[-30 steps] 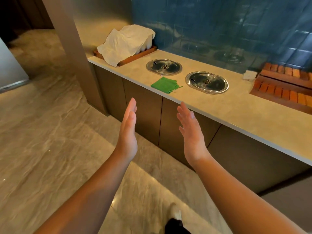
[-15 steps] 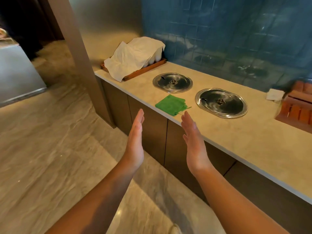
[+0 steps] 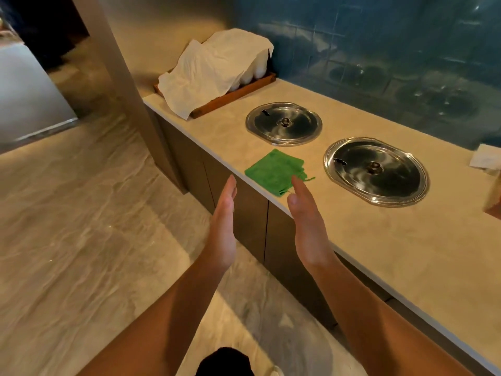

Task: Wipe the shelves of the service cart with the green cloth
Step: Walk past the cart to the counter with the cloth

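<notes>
A folded green cloth (image 3: 273, 170) lies flat near the front edge of a beige stone counter (image 3: 379, 240). My left hand (image 3: 223, 229) is held out in front of the cabinet doors, fingers straight, palm turned inward, holding nothing. My right hand (image 3: 307, 223) is likewise flat and empty; its fingertips reach over the counter edge and overlap the cloth's near right corner in the view. Whether they touch the cloth I cannot tell. At the far left stands a grey metal unit (image 3: 29, 104), partly cut off.
Two round steel lids (image 3: 283, 123) (image 3: 376, 170) sit set into the counter behind the cloth. A wooden tray (image 3: 233, 95) covered by a white cloth (image 3: 214, 69) stands at the counter's left end. A pillar (image 3: 119, 77) rises to the left. Blue tiles back the counter.
I have come closer to the counter. Both hands have moved forward, and my right fingertips now reach the green cloth's near corner.
</notes>
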Motion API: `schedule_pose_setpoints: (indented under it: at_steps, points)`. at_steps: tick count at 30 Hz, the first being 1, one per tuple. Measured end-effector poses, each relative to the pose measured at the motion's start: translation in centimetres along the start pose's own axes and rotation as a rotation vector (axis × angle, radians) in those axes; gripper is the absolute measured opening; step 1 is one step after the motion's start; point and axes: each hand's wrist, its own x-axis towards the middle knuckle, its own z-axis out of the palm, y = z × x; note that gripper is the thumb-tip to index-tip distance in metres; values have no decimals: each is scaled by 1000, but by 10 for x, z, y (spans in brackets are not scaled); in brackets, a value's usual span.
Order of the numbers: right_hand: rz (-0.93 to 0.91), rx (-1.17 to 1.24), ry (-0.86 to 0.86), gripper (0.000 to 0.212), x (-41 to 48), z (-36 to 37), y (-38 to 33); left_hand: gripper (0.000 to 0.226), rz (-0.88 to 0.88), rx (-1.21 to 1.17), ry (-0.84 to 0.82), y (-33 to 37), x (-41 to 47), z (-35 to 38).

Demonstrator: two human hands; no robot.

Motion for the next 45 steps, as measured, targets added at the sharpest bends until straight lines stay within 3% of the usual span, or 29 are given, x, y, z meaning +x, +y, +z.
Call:
schedule_pose_setpoints:
  at_steps: [9, 14, 26, 31, 39, 45]
  points:
    - [96, -443, 69, 97, 113, 28, 36, 109, -51, 21, -25, -30, 104, -11]
    - [180, -701, 30, 97, 185, 44, 50, 116, -47, -30, -77, -37, 165, -26]
    - [284, -1096, -235, 115, 283, 79, 116, 109, -181, -96, -114, -63, 244, -35]
    - [273, -1230, -331, 124, 308, 77, 152, 116, -231, -105, -83, -72, 260, -32]
    - [207, -1300, -396, 100, 304, 79, 175, 80, -318, -54, -22, -94, 272, -19]
    - [196, -1255, -491, 79, 289, 73, 171, 89, -333, -63, -26, -101, 275, -10]
